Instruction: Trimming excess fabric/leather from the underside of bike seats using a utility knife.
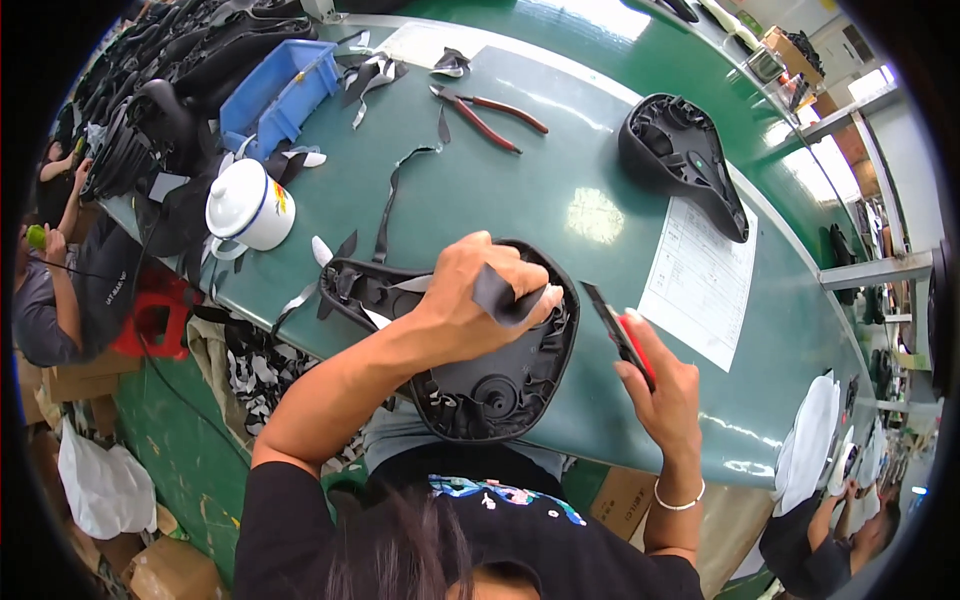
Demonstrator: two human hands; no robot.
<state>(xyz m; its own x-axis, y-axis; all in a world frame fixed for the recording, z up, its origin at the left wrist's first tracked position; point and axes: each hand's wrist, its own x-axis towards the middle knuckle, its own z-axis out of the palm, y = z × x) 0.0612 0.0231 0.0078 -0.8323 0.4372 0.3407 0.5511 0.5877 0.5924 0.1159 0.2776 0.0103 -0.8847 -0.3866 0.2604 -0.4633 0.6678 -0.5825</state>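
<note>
A bicycle-type saddle [467, 378] lies underside up at the near edge of the green table [480, 190], directly before the person, its nose to the left. The fingers of the left hand [472, 290] pinch a black strip [496, 296] above it; whether the strip is severed cannot be told. The fingers of the right hand [665, 388] wrap a red-and-black knife [625, 345], its blade out and apart from the saddle. Trimming appears partway: much of the wide end's rim looks gathered and tucked, while loose pale and dark flaps at the nose seem left to cut. Scraps [376, 76] lie farther off, beside the pliers [490, 112]. A second saddle [688, 150], also underside up, rests near a printed form [700, 278], its tabular text too small to read. Printed characters mark a carton [622, 500]; the mug [250, 205] bears a coloured motif.
</note>
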